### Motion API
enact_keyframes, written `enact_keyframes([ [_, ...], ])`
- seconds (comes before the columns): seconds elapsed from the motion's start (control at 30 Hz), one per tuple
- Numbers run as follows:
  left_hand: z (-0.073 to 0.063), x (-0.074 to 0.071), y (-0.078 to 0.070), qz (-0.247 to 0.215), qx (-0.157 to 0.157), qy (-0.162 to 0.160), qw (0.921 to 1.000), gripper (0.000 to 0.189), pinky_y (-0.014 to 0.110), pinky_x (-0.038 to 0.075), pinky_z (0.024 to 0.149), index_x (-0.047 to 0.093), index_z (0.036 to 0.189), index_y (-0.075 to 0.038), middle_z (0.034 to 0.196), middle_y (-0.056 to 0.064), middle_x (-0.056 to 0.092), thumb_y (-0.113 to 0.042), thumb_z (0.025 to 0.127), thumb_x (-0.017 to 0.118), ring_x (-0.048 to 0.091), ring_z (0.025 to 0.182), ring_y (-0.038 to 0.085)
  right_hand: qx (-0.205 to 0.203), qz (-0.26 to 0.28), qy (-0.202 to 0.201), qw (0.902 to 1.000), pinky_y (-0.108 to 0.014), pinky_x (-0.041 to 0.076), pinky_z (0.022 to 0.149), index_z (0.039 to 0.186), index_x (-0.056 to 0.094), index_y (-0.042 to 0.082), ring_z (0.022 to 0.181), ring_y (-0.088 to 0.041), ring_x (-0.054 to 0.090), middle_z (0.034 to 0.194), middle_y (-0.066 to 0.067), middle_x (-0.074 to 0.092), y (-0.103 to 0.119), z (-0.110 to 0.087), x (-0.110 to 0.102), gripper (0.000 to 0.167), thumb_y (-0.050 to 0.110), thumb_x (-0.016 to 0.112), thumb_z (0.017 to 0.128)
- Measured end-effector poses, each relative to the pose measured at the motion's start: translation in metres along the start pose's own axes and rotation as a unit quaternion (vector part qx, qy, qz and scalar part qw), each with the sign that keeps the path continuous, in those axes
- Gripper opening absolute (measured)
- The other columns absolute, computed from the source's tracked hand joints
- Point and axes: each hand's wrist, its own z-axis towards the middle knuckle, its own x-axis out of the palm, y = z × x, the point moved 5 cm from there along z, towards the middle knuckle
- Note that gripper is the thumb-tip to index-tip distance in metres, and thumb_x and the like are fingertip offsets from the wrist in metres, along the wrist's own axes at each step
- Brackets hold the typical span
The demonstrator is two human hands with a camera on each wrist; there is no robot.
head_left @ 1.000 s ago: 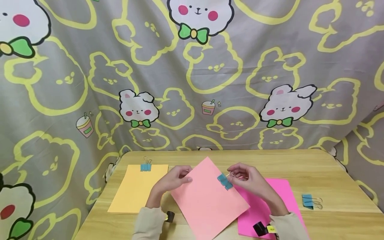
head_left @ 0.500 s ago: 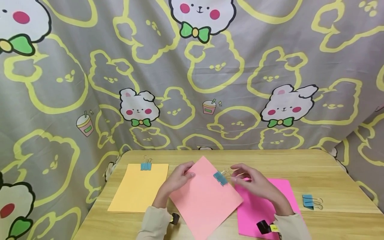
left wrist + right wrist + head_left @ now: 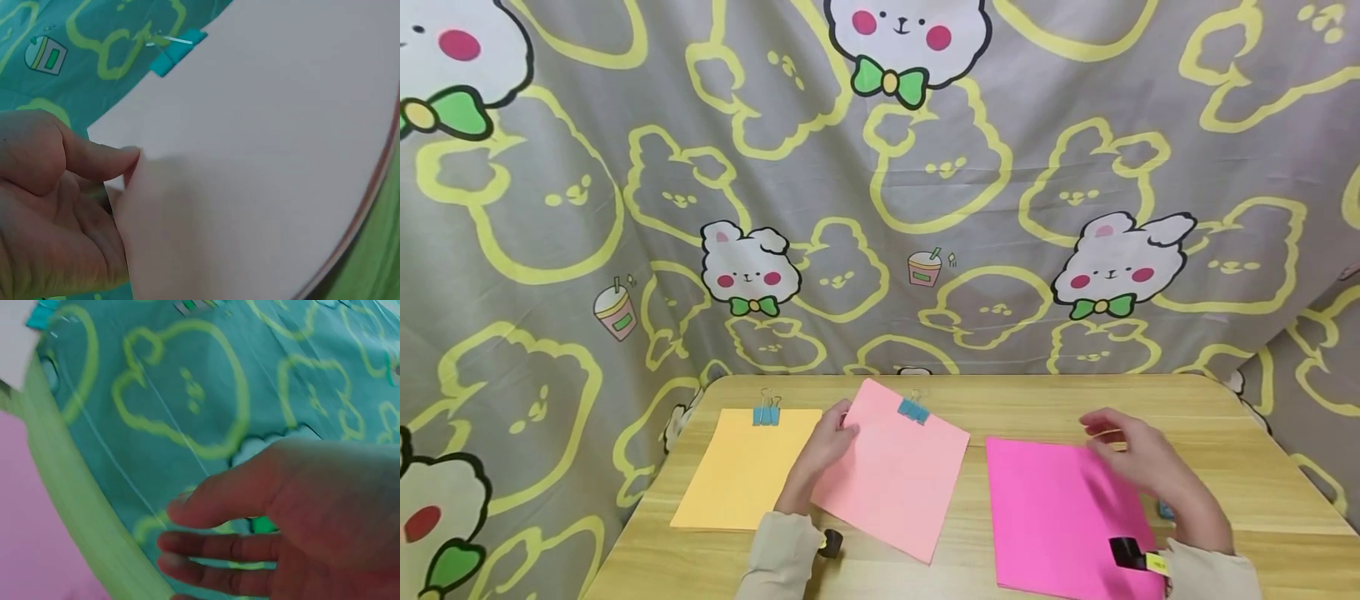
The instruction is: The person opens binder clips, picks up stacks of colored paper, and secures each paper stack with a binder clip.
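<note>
I see the left hand pinching the pink paper's left edge; right hand, fingers loosely parted, holding nothing, hovers by magenta paper.

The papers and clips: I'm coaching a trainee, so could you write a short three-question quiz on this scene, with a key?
1. True or false: the left hand grips the pale pink paper.
2. Fill in: the clip on the yellow paper is coloured ____.
3. Which paper shows no clip on it in the head view?
a) yellow paper
b) pale pink paper
c) bright pink paper

Key: 1. True. 2. Blue. 3. c.
</note>
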Motion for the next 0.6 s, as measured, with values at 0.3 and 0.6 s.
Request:
enact_keyframes([
  [0.3, 0.001, -0.003, 0.011, 0.095, -0.032, -0.07, 0.9925, 0.01, 0.032, 0.044, 0.062, 0.055, 0.1, 0.005, 0.088, 0.019, 0.066, 0.007, 0.092, 0.05, 0.057, 0.073, 0.024, 0.097, -0.066, 0.027, 0.9927, -0.054, 0.054, 0.081, 0.121, 0.059, -0.014, 0.102, -0.047, 0.063, 0.111, -0.031, 0.065, -0.049, -0.023, -0.034, 0.045, 0.021, 0.072, 0.097],
  [0.6, -0.002, 0.004, 0.02, 0.176, -0.047, -0.037, 0.9826, 0.038, 0.047, 0.053, 0.069, 0.041, 0.131, 0.015, 0.108, 0.036, 0.062, 0.011, 0.094, 0.05, 0.063, 0.09, 0.039, 0.172, -0.068, 0.106, 0.977, -0.053, 0.052, 0.079, 0.119, 0.056, -0.018, 0.1, -0.046, 0.062, 0.105, -0.029, 0.066, -0.086, -0.044, -0.044, 0.057, 0.032, 0.072, 0.096],
])
